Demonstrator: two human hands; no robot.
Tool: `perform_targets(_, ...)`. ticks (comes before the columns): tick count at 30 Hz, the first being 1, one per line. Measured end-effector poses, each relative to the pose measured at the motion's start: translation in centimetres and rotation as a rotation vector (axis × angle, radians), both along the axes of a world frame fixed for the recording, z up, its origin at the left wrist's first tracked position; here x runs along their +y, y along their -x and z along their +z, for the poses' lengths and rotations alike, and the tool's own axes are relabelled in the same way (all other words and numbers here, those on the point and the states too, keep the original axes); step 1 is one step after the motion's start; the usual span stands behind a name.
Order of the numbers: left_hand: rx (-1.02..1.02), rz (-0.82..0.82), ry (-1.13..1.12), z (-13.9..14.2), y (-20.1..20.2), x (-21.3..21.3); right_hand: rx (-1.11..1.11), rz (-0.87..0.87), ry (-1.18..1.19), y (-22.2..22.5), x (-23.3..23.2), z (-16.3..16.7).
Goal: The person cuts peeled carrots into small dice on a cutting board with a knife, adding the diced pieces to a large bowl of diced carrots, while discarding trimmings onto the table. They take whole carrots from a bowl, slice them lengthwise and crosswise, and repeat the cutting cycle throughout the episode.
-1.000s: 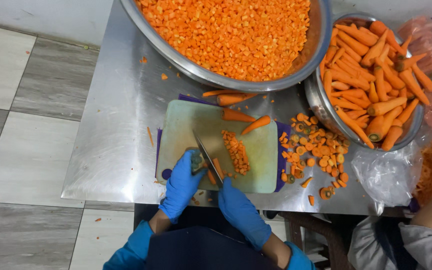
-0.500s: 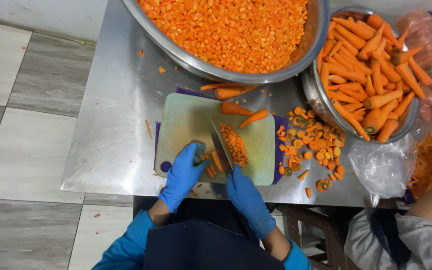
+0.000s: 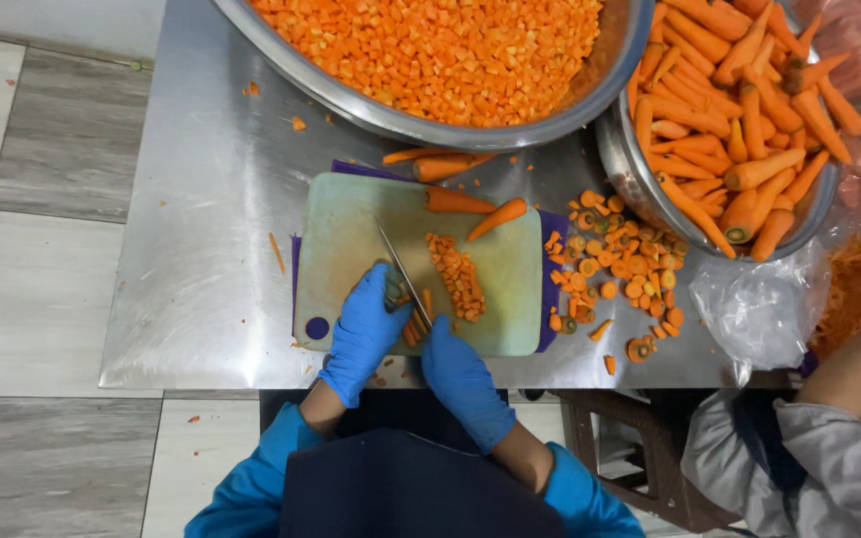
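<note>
Both my hands wear blue gloves over a pale green cutting board (image 3: 351, 224). My left hand (image 3: 366, 329) presses down on carrot strips (image 3: 415, 321) at the board's near edge. My right hand (image 3: 460, 374) grips a knife (image 3: 403, 271) whose blade runs up and left from the hand, right beside the strips. A heap of diced carrot (image 3: 458, 274) lies just right of the blade. Two peeled carrot pieces (image 3: 475, 211) rest at the board's far edge.
A big steel bowl of diced carrot (image 3: 450, 45) stands behind the board, and a bowl of whole peeled carrots (image 3: 739, 120) at far right. Carrot ends (image 3: 615, 274) litter the steel table (image 3: 201, 199). Another person's arm (image 3: 854, 364) is at right, near a plastic bag (image 3: 764, 309).
The view has shifted closer over the table. My left hand has slid along the carrot strips while the knife keeps working beside it, and the diced heap sits by the blade.
</note>
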State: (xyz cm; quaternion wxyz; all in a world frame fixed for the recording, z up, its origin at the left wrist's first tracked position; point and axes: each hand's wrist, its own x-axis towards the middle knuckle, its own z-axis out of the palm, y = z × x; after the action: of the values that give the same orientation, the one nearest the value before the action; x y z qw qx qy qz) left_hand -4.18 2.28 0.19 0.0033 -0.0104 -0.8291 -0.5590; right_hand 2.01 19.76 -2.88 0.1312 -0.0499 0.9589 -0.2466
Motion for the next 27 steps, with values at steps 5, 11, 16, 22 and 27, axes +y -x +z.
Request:
perform_targets(5, 0.057, -0.204, -0.052, 1.2, 0.7, -2.1, 0.125, -0.005, 0.164, 0.3, 2.7, 0.7)
perform_targets(11, 0.531, -0.860, 0.307, 2.0, 4.3, -3.4, 0.242, -0.157, 0.232, -1.3, 5.8, 3.5)
perform_targets(16, 0.367, -0.918, 0.347, 1.2, 5.6, -3.0, -0.262, -0.564, 0.381, -1.9, 5.8, 3.2)
perform_targets(22, 0.344, -0.207, 0.210, 0.5, -1.1, -3.7, 0.103, -0.127, 0.236, -2.2, 4.3, 1.6)
perform_targets(27, 0.359, 0.072, 0.163, 0.5, -4.6, -2.2, 0.087, -0.099, 0.127, -0.1, 1.1, 1.2)
